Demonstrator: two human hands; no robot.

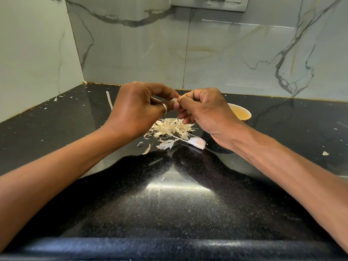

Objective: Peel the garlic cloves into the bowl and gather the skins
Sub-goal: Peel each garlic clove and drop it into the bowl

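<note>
Above the tabletop [175,194], my left hand [135,108] and right hand [203,110] pinch a garlic clove [174,100], mid-peel. A skin pile [172,129] has built up; one unpeeled clove [197,142] waits beside the bowl [243,113].

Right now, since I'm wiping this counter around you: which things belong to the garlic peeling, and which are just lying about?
Job: left hand, right hand, held clove, skin pile, unpeeled clove, bowl, stray skin scrap.
Just there: switch panel, marble wall.

Glossy speckled stone counter [178,204] (papery skins [172,129])
</note>
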